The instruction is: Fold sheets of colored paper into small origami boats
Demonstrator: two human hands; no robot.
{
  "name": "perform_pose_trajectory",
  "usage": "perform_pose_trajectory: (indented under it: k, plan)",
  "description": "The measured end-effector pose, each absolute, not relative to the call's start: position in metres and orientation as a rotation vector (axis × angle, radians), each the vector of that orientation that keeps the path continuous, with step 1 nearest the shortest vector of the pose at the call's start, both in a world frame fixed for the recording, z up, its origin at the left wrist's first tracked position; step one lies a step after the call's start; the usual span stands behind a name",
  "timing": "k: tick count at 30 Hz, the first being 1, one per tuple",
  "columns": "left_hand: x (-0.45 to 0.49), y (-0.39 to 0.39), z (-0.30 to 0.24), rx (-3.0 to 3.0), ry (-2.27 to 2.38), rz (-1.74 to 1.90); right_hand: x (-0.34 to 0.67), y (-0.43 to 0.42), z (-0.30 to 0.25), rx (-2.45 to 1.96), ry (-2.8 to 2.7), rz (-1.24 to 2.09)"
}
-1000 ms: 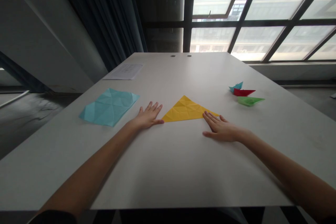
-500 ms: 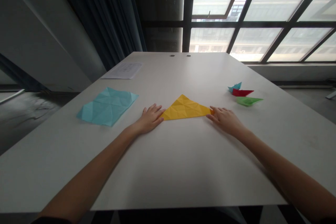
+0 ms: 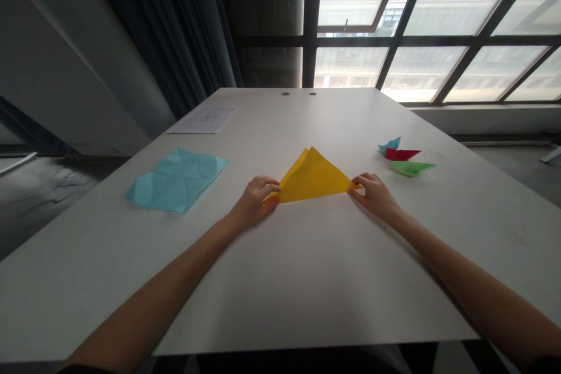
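Note:
A yellow sheet of origami paper (image 3: 312,178), folded into a triangle with its peak pointing away from me, stands slightly raised off the table. Two layers show apart near its top. My left hand (image 3: 259,197) pinches the left corner between thumb and fingers, and a small tip of paper pokes out past them. At the opposite corner my right hand (image 3: 372,194) has its thumb and fingertips closed on the paper.
Left of my hands lies a creased light-blue paper sheet (image 3: 177,180). Farther back is a printed white sheet (image 3: 202,120). Folded blue (image 3: 389,145), red (image 3: 402,154) and green (image 3: 412,168) paper boats sit at the right on the white table (image 3: 280,280).
Both hands have gone from resting flat on the corners to pinching them. The yellow paper has lifted and bulged, its layers parting at the peak. The view has shifted slightly.

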State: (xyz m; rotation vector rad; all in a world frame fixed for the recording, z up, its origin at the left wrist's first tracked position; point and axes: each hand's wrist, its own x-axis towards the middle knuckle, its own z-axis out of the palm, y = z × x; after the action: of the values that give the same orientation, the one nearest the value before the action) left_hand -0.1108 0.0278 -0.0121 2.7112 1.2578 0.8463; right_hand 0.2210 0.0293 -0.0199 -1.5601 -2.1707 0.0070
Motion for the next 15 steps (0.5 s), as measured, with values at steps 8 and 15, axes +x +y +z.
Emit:
perform_pose_trajectory:
  k: [8,15]
  plan:
    - [-0.100,0.012,0.000,2.901,1.020,0.514,0.222,0.028,-0.018,-1.600,-2.205,0.090]
    - [-0.098,0.010,-0.001,2.911,1.028,0.302,0.223,0.029,-0.018,-1.602,-2.315,0.152]
